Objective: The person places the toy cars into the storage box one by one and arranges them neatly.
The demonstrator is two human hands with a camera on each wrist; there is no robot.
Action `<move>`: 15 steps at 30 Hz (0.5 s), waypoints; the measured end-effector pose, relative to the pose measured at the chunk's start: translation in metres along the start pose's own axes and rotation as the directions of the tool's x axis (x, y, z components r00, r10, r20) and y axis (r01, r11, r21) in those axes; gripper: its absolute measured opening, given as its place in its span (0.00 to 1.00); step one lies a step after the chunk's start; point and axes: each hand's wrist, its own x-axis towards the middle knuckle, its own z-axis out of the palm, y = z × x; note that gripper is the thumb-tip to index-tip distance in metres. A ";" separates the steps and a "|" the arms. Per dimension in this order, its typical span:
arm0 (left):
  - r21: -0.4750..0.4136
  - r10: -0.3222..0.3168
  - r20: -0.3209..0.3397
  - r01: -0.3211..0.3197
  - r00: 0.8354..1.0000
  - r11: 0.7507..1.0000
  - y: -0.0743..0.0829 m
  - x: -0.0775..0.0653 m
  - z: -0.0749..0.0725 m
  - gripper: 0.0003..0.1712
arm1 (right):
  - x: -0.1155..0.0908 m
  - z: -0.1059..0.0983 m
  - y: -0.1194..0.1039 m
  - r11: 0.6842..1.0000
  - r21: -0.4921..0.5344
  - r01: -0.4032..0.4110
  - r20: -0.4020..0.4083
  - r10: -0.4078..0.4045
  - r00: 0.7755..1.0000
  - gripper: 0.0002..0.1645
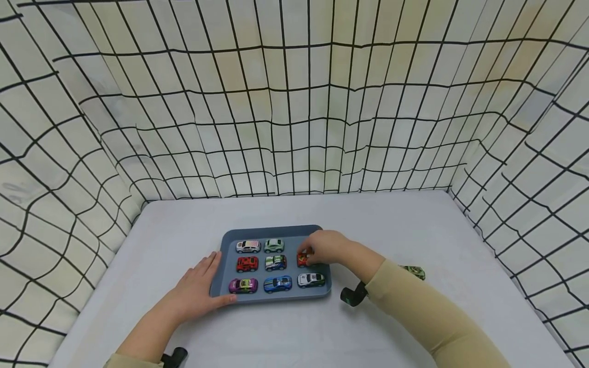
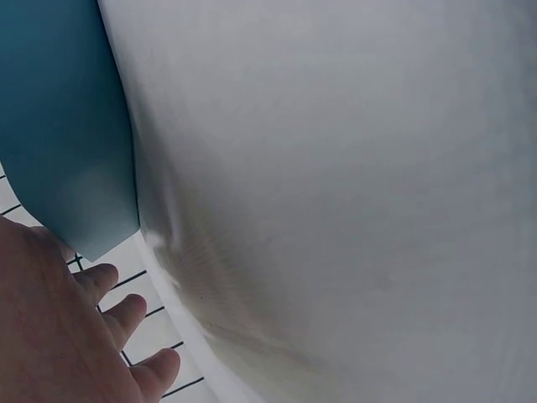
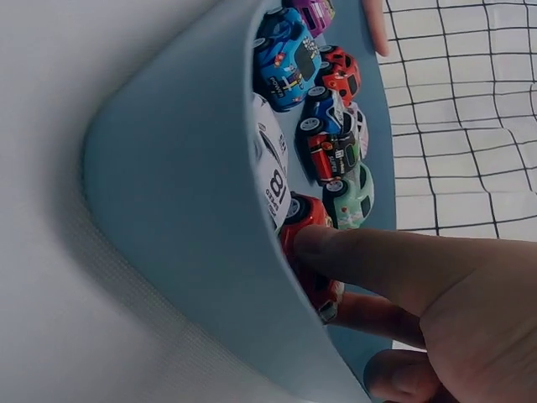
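A blue-grey tray (image 1: pixel 285 298) holds several toy cars in rows. My right hand (image 1: pixel 329 246) reaches over its right side and pinches a red toy car (image 3: pixel 306 252) between thumb and fingers, low inside the tray. In the head view the fingers partly cover that red car. Beside it in the front row is a white toy car (image 1: pixel 311 279), with a blue toy car (image 1: pixel 277 283) and a purple one (image 1: pixel 243 285) further left. My left hand (image 1: pixel 198 289) rests against the tray's left edge, fingers straight and thumb along the front corner.
A green patterned toy car (image 1: pixel 414 271) lies on the white tabletop (image 1: pixel 285 332) right of the tray, partly behind the right sleeve (image 1: pixel 428 312). Pale walls with a black grid (image 1: pixel 294 117) enclose the table at the back and sides.
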 end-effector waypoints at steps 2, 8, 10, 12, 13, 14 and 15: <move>0.000 0.002 0.001 -0.002 1.000 1.000 0.000 0.000 0.000 0.75 | -0.001 0.000 0.001 1.000 -0.003 0.006 -0.004 -0.006 1.000 0.22; -0.006 0.003 0.004 -0.003 1.000 1.000 0.001 0.001 0.000 0.75 | -0.003 -0.004 0.003 0.999 0.035 0.005 -0.012 -0.004 1.000 0.24; -0.005 0.003 0.003 -0.003 1.000 1.000 0.001 0.001 0.000 0.75 | -0.004 -0.006 0.003 0.998 0.058 -0.008 -0.016 0.009 1.000 0.24; -0.006 0.002 0.003 -0.001 1.000 1.000 0.001 0.001 0.000 0.74 | -0.005 -0.008 0.004 0.997 0.080 -0.017 -0.020 0.019 1.000 0.24; -0.004 0.001 0.003 -0.001 1.000 1.000 0.000 0.001 0.001 0.74 | -0.005 -0.009 0.004 0.996 0.092 -0.018 -0.023 0.020 1.000 0.24; -0.004 0.001 0.003 -0.001 1.000 1.000 0.000 0.002 0.001 0.74 | -0.006 -0.010 0.004 0.995 0.101 -0.019 -0.024 0.021 0.999 0.24; -0.004 0.001 0.002 -0.001 1.000 1.000 0.000 0.002 0.001 0.74 | -0.007 -0.011 0.004 0.994 0.110 -0.016 -0.026 0.019 0.999 0.24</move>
